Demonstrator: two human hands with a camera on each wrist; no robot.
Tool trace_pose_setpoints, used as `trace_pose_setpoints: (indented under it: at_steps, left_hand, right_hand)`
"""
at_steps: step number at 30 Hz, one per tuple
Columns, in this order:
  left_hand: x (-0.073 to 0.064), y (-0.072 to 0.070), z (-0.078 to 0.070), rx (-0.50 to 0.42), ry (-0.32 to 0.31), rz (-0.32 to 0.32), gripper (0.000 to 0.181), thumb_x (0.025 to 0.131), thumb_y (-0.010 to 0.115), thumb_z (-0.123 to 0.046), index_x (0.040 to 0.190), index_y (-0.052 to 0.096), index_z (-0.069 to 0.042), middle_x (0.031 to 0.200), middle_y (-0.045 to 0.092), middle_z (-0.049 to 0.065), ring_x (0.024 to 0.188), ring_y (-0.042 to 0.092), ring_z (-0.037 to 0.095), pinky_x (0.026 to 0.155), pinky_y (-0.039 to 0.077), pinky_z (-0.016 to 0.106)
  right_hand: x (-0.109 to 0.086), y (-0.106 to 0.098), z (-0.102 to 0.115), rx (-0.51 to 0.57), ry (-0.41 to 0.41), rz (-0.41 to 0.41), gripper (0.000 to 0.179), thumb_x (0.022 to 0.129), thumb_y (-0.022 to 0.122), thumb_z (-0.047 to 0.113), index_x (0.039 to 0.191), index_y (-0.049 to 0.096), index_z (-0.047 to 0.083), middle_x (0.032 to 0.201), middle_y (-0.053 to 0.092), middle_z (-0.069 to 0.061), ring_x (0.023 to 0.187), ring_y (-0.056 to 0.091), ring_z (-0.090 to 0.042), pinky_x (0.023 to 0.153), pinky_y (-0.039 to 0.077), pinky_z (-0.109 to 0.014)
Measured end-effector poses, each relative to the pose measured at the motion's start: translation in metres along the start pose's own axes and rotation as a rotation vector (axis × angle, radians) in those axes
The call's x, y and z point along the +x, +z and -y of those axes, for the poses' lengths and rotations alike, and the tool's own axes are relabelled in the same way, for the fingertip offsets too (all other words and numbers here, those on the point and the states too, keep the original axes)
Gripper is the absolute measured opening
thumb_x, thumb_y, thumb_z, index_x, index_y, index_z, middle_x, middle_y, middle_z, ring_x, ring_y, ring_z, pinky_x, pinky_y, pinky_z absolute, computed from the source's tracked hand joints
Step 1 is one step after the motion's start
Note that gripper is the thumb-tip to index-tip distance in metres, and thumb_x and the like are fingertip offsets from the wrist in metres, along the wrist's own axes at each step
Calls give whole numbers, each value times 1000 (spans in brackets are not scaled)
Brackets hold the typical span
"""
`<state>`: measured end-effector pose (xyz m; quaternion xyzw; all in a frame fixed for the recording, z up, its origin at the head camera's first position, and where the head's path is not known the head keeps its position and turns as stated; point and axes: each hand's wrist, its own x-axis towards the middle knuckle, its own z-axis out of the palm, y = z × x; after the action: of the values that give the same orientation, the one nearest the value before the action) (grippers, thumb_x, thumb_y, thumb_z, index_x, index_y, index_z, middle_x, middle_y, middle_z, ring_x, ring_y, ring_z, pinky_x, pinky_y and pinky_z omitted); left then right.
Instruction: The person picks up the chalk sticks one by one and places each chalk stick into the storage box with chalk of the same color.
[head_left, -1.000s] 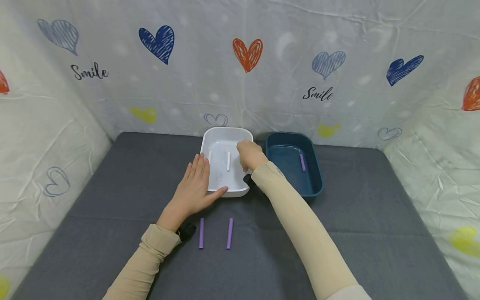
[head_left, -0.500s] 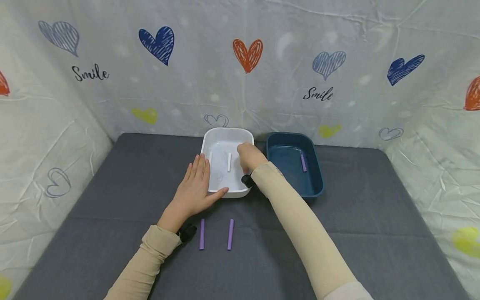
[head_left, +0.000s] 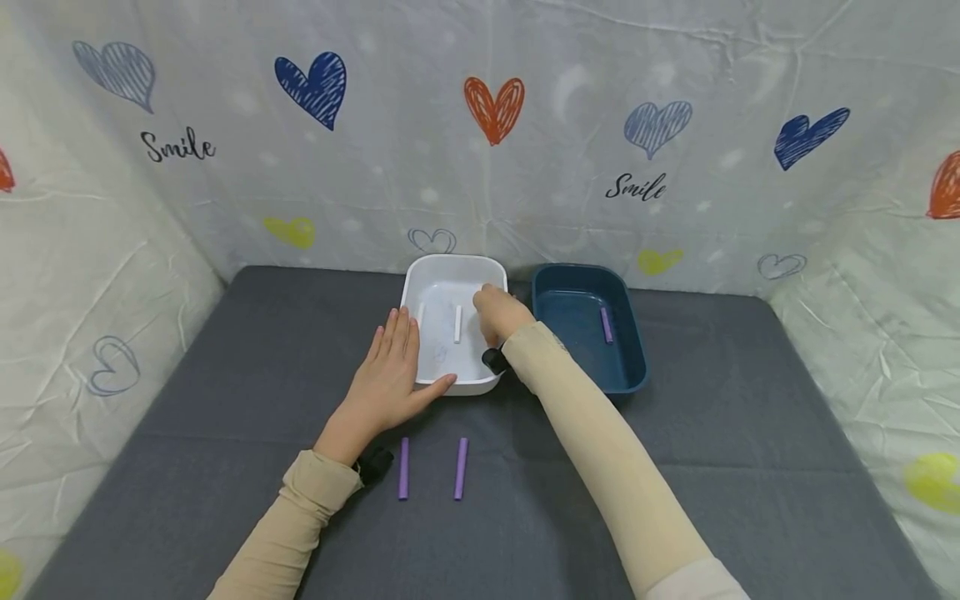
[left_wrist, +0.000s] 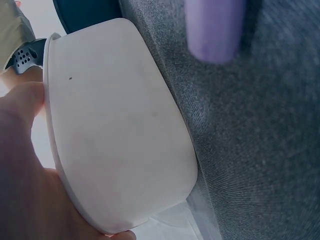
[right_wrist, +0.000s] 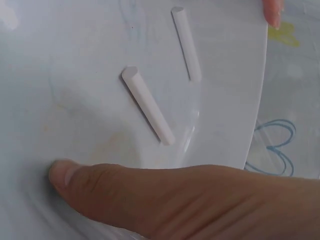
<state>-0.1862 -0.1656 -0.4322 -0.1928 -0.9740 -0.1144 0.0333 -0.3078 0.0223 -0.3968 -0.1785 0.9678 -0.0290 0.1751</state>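
Observation:
My left hand (head_left: 381,379) lies along the left rim of a white plastic tray (head_left: 453,387), its fingers straight and thumb on the near rim. My right hand (head_left: 501,315) reaches down inside the tray's right side. The right thumb (right_wrist: 105,192) touches the tray in the right wrist view; the other fingers, and anything between them, are hidden. Two white chalk sticks lie in the tray, one in the middle (right_wrist: 148,105) and one near the left wall (right_wrist: 186,45). On the cloth below the tray are two purple chalk sticks, a left one (head_left: 403,468) and a right one (head_left: 461,469).
A dark blue tray (head_left: 636,379) stands right of the white one, with a purple chalk stick (head_left: 607,325) in it. Dark grey cloth (head_left: 720,467) covers the table. Behind hangs a pale curtain (head_left: 405,167) printed with hearts.
The right hand has shifted very slightly within the white tray. The left hand, trays and visible chalk sticks stay in place.

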Motion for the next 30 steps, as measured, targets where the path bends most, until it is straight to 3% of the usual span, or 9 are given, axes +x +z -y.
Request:
trace_pose_setpoints:
  at_steps: [30]
  left_hand:
    - [0,1,-1,16,0,-3,105,93,48,-67,153,14,13,162,1,28,151,-3,38,120,7,52]
  right_hand:
    - [1,2,-3,11,-7,1,45,75,76,-5,118,64,1,123,53,-15,99,53,-25,100,47,-41]
